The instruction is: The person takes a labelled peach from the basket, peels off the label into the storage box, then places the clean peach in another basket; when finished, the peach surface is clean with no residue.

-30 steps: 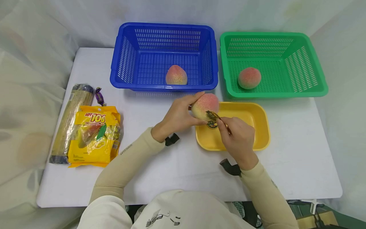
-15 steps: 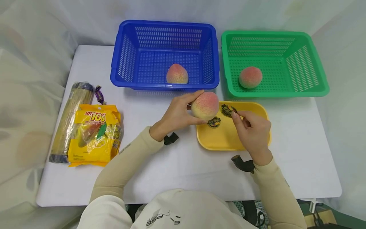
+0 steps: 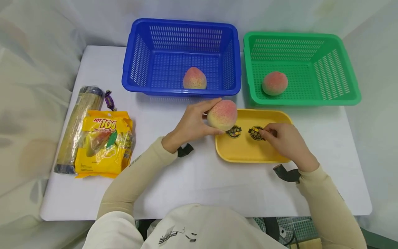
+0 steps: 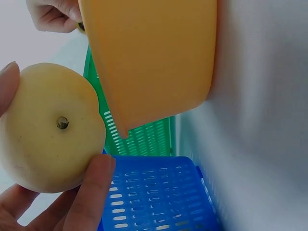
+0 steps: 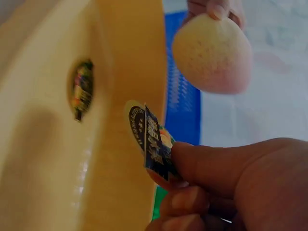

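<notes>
My left hand (image 3: 190,125) grips a pink and pale-yellow peach (image 3: 223,116) between thumb and fingers, at the left end of the yellow tray (image 3: 242,152). The peach's stem end (image 4: 62,122) faces the left wrist camera. Over the tray, my right hand (image 3: 287,142) pinches a round black-and-gold label sticker (image 3: 254,132) by its edge, thumb against fingers. In the right wrist view this sticker (image 5: 156,147) stands slightly bent in front of the tray wall. A second, similar sticker (image 3: 235,131) lies in the tray, just right of the left thumb.
Behind the peach stands a blue basket (image 3: 180,92) with one peach (image 3: 195,79) in it. A green basket (image 3: 306,102), also with one peach (image 3: 275,83), is at the back right. At the left lie a yellow candy bag (image 3: 104,145), a long wrapped bundle (image 3: 76,128) and a purple candy (image 3: 109,100).
My right hand has moved away from the peach to the right, carrying the sticker over the tray. The second sticker now shows more fully. My left hand still holds the peach in nearly the same place.
</notes>
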The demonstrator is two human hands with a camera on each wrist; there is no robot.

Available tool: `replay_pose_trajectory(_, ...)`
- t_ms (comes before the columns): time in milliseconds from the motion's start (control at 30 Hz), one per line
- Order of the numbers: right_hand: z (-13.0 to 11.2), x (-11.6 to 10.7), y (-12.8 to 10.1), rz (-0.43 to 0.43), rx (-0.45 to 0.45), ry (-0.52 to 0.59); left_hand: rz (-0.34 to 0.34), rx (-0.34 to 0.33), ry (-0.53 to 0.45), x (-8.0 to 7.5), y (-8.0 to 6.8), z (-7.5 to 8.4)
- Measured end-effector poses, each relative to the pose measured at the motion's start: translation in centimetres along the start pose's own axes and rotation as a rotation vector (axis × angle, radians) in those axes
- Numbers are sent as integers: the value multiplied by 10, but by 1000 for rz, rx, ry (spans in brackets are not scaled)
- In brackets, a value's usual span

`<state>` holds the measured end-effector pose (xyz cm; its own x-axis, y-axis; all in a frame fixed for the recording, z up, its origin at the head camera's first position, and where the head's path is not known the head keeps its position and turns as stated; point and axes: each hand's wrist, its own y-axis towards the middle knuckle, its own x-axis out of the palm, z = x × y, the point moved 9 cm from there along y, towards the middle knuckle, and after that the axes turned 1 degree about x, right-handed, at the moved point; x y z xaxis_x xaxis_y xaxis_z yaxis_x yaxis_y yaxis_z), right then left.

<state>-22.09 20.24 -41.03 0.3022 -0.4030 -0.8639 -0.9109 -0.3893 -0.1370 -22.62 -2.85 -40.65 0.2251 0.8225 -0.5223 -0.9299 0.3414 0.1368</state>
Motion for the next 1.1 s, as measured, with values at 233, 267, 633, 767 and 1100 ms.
replay_pose_trajectory(233,4,22,14,-323,-23,-62,-10,8,-15,4,-3,-4)
replay_pose_trajectory(267,5,25,17,-349,-20,-63,-12,5,-11,5,-3,-4)
replay_pose_trajectory(633,11,47,46,-498,-68,-63,-17,-1,4,7,-1,-6)
replay_pose_trajectory(767,14,48,52,-493,-63,-90,-21,-8,8,7,0,-7)
replay_pose_trajectory(1100,26,54,55,-459,-27,-141,-22,-12,13,6,-2,-8)
